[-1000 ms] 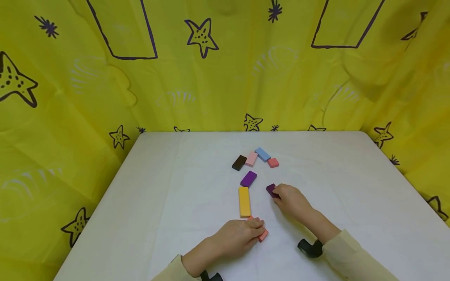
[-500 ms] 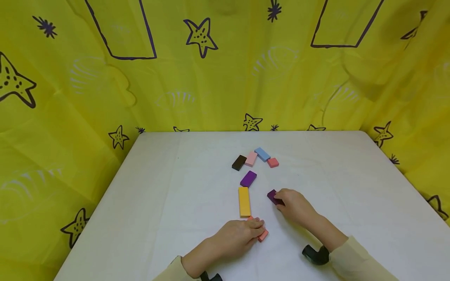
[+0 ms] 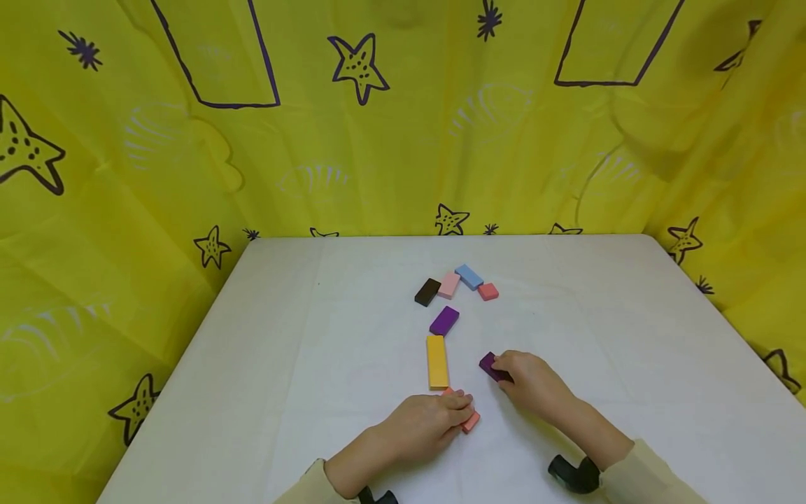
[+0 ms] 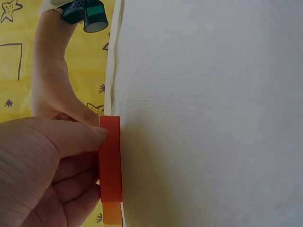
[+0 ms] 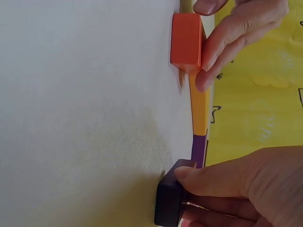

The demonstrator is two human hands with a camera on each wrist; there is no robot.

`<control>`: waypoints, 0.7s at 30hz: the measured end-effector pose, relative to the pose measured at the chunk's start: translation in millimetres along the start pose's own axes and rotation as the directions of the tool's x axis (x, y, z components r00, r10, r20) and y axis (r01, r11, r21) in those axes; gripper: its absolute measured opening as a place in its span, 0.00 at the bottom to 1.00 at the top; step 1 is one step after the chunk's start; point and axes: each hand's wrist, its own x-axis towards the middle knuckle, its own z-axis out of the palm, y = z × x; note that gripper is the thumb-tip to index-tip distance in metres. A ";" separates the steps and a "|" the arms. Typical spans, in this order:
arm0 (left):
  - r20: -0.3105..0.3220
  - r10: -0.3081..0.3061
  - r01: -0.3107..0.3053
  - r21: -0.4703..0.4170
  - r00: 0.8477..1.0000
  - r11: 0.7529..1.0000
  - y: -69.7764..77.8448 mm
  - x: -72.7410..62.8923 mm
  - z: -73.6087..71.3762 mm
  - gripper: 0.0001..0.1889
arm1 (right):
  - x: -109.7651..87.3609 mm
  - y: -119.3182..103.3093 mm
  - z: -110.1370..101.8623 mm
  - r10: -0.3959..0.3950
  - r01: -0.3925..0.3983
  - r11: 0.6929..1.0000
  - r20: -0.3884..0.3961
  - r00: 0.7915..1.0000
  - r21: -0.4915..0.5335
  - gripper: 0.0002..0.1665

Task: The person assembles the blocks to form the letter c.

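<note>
In the head view, my left hand (image 3: 417, 424) holds a coral-orange block (image 3: 470, 421) flat on the white table, thumb on its near side, and covers much of it. To its right, my right hand (image 3: 535, 383) pinches a dark purple block (image 3: 490, 365) by its near part, at or just above the tabletop. A yellow block (image 3: 437, 362) lies with its near end against the coral-orange one. The left wrist view has my thumb at the red-orange block face (image 4: 110, 163). In the right wrist view, my thumb presses the dark block (image 5: 169, 198).
Beyond the yellow block lies a purple block (image 3: 444, 320). Farther back, a dark brown block (image 3: 427, 292), a pink block (image 3: 449, 285), a light blue block (image 3: 469, 276) and a short red block (image 3: 488, 291) form an arc. A yellow curtain (image 3: 403, 154) hangs behind the table (image 3: 340, 315).
My right hand has moved toward me and slightly right, carrying the dark purple block away from the arc. My left hand and the other blocks keep their places.
</note>
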 end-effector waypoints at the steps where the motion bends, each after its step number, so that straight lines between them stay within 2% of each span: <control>1: -0.004 0.000 0.000 0.001 1.000 1.000 0.1 0.0 0.0 0.16 | -1.2 -0.5 0.1 -0.001 0.001 1.000 -0.001 1.000 0.000 0.12; 9: -0.004 -0.011 0.011 0.002 1.000 1.000 0.5 0.1 0.5 0.17 | -10.3 -3.2 1.6 -0.017 0.017 1.000 -0.028 0.999 0.007 0.12; 21: -0.004 -0.004 0.004 -0.005 1.000 1.000 1.4 -0.3 0.4 0.16 | -23.1 -8.2 3.0 -0.045 0.045 0.999 0.000 0.999 0.010 0.12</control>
